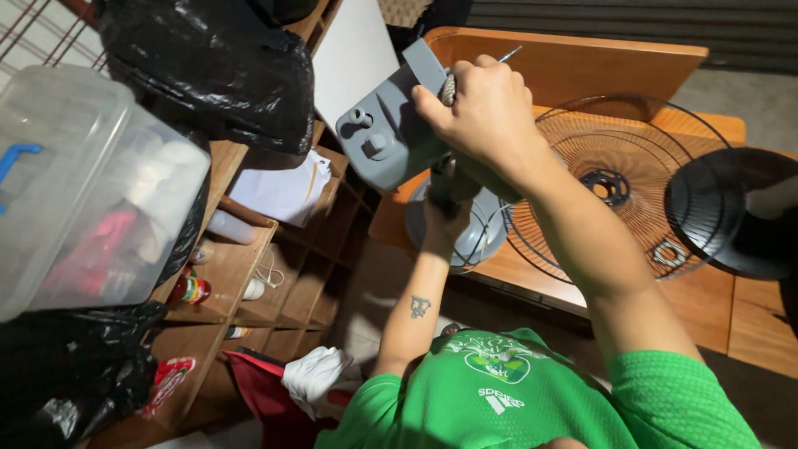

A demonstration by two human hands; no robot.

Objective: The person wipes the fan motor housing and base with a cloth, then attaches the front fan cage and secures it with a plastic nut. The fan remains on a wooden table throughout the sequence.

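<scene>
A person in a green jersey [532, 391] works on a grey fan housing [391, 133] held up over the edge of a wooden worktop [715, 308]. The left hand [449, 212] is closed round the fan's neck from below, just under the housing, bracing it. The right hand [486, 104], directly above the left, is curled tight round the grip of a screwdriver [509, 54] — only the thin metal tip shows past the knuckles, so where the other end meets the housing cannot be told.

Just behind the left hand sits the fan's round grey base [474, 237] on the worktop's near edge. To the right of both hands lies a wire fan guard [615, 187], flat on the wood, and beyond it, touching or overlapping its far rim, a dark dish-shaped part [740, 212], possibly the second guard or blade set.

By the look of it the fan is mid-disassembly or mid-repair, with the guard already off and the motor housing in hand; the step appears to be working a fastener on the housing. That calls for a steady left-hand brace and the tool kept square to the screw — a slip could gouge the plastic.

Left of the hands, wooden shelves [249, 274] hold papers and bottles, with a clear plastic bin [91, 183] and black bags [216, 66] farther off.
</scene>
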